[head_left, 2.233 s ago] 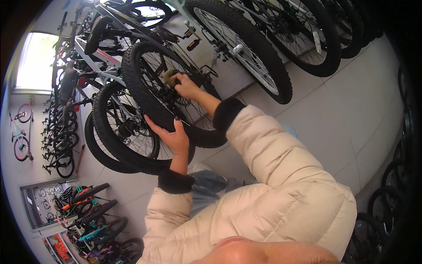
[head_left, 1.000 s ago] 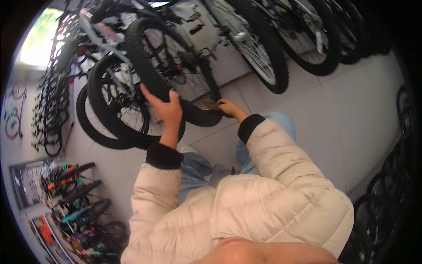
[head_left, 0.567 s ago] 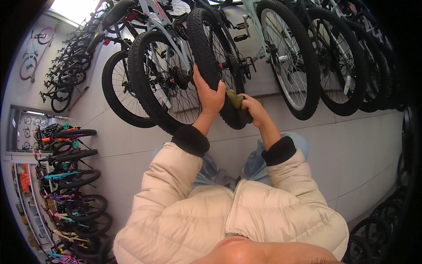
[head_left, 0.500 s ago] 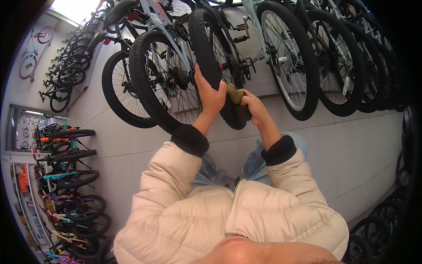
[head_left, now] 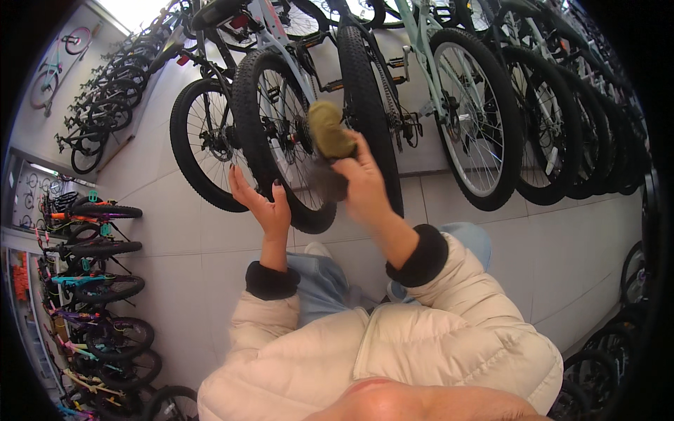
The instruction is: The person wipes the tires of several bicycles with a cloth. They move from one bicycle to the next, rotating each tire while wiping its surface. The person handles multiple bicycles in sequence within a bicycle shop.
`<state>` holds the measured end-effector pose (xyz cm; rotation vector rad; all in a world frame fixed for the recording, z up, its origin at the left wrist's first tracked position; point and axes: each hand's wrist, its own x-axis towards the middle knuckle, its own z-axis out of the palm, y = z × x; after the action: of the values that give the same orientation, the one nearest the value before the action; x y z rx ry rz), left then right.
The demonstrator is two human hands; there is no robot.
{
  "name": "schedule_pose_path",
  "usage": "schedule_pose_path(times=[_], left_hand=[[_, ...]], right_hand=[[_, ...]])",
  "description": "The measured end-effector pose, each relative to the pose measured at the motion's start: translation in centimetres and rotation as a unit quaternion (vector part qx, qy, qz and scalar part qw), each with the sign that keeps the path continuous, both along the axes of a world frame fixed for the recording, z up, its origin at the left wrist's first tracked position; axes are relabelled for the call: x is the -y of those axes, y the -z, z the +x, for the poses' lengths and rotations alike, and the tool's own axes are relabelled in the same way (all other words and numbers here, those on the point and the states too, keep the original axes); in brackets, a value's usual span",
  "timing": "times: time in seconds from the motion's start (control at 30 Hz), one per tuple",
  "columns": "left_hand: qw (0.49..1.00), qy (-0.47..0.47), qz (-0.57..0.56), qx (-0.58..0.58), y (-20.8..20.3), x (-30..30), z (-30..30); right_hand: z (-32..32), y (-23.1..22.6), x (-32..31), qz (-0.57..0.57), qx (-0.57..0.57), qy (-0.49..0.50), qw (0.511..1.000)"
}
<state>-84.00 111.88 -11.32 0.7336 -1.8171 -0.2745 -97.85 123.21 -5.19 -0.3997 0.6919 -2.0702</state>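
My right hand [head_left: 366,184] grips a bunched olive-green cloth [head_left: 327,129], with a dark, motion-blurred part hanging below it. The cloth is in front of the rear wheel of a pale blue-grey bicycle [head_left: 279,35], beside its hub. My left hand [head_left: 263,209] is empty, fingers spread and pointing up, close to that wheel's knobby black tyre [head_left: 247,130]; whether it touches the rubber I cannot tell. Just right of the cloth stands another thick black tyre [head_left: 361,84], partly hidden by my right hand.
A mint-green bicycle [head_left: 415,49] and further black wheels [head_left: 540,133] line up at the right. Another black wheel [head_left: 184,151] stands left of my left hand. Colourful small bikes [head_left: 105,286] form a row along the left, above pale floor tiles [head_left: 189,281].
My left hand has let go of the middle tyre and moved left and down, opening. The right hand has carried the cloth left from that tyre to the pale bicycle's wheel.
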Motion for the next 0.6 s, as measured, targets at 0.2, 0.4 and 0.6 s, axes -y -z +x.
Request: schedule_pose_path(times=[0.2,0.4,0.6], left_hand=[[0.992,0.062,0.096,-0.046,3.8,3.2,1.7],[0.959,0.155,0.22,-0.093,5.8,3.9,1.1],[0.937,0.202,0.239,-0.154,6.0,3.6,0.4]], right_hand=[[0.9,4.4,11.0,0.124,-0.078,0.048,0.988],[-5.0,2.1,26.8,0.083,-0.202,0.199,0.955],[-3.2,2.2,23.6,0.102,-0.153,0.016,0.983]])
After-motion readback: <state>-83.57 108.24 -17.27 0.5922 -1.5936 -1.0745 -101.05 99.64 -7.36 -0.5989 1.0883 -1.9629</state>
